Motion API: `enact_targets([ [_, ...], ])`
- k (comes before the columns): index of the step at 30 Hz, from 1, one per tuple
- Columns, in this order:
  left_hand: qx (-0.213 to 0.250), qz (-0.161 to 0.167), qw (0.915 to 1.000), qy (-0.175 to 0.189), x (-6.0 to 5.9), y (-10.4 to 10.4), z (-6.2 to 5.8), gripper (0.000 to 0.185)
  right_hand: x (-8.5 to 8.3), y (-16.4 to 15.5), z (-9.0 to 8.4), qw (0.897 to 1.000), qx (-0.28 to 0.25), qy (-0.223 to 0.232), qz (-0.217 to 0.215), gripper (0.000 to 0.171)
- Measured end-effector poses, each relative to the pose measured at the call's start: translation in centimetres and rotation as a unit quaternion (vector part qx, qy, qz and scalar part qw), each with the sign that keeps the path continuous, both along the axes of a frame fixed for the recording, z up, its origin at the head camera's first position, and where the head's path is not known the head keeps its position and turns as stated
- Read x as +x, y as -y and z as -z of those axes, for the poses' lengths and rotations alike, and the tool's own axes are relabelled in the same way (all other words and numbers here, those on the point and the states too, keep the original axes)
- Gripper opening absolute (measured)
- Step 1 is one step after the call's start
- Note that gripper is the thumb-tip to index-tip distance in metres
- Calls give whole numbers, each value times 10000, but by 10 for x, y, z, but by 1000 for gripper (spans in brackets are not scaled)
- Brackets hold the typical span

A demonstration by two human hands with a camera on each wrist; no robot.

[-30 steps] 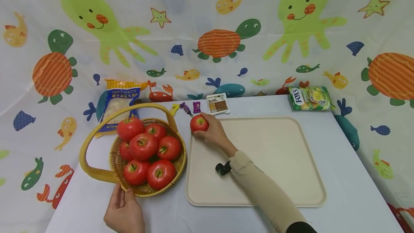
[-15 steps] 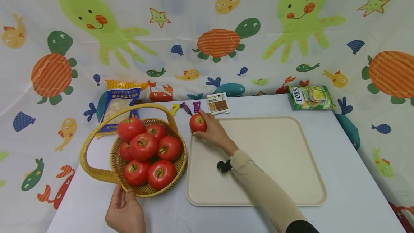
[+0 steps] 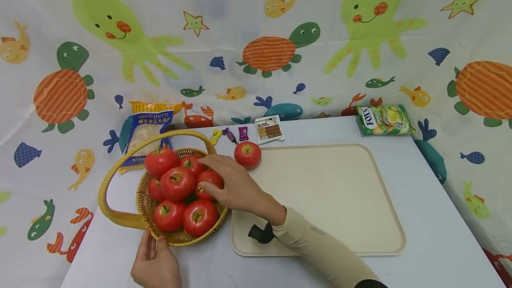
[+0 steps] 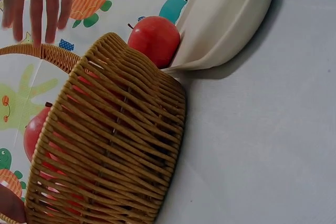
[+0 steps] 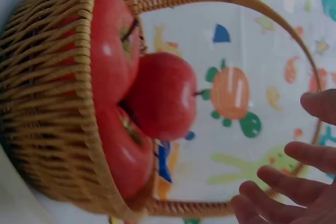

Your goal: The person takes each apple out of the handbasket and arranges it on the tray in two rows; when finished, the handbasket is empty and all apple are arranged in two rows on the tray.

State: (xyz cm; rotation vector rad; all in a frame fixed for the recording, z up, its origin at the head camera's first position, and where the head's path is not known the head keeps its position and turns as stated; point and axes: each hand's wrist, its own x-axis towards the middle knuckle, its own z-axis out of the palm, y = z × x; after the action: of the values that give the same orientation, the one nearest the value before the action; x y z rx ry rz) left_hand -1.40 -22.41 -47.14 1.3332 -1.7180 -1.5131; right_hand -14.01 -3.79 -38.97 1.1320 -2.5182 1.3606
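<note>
A yellow wicker basket (image 3: 224,208) with a tall hoop handle stands left of the tray, holding several red apples (image 3: 178,183). My left hand (image 3: 157,259) grips its near rim, close to the handle's base; only a fingertip shows in the left wrist view. Over the basket's right side hovers my right hand (image 3: 236,186), fingers spread and nothing held, partly covering one apple. Its loose fingers also show in the right wrist view, apart from the apples. One red apple (image 3: 247,155) sits alone at the far left corner of the beige tray (image 3: 320,199).
Behind the basket leans a blue and yellow pasta bag (image 3: 146,132). Small wrapped candies (image 3: 243,133) and a flat white-edged packet (image 3: 269,129) lie behind the tray. A green snack bag (image 3: 385,120) is at the back right. A printed cloth hangs behind the white table.
My right hand has let go of the apple at the tray's far left corner and moved left and nearer, over the basket. The left hand stays at the basket rim.
</note>
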Motion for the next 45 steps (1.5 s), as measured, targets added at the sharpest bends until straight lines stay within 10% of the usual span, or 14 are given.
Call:
enact_targets([
  [17,75,-9,9991,410,2,-2,1,51,-15,84,21,9687,2412,558,-164,82],
  [27,34,11,9997,237,2,-1,1,51,-29,94,35,9755,1879,1133,-145,86],
  [38,-77,3,9999,115,1,1,0,50,-26,73,21,9848,110,1709,-282,80],
  [45,-170,-24,9998,53,0,1,-2,49,-25,61,20,9876,-310,1452,-503,79],
])
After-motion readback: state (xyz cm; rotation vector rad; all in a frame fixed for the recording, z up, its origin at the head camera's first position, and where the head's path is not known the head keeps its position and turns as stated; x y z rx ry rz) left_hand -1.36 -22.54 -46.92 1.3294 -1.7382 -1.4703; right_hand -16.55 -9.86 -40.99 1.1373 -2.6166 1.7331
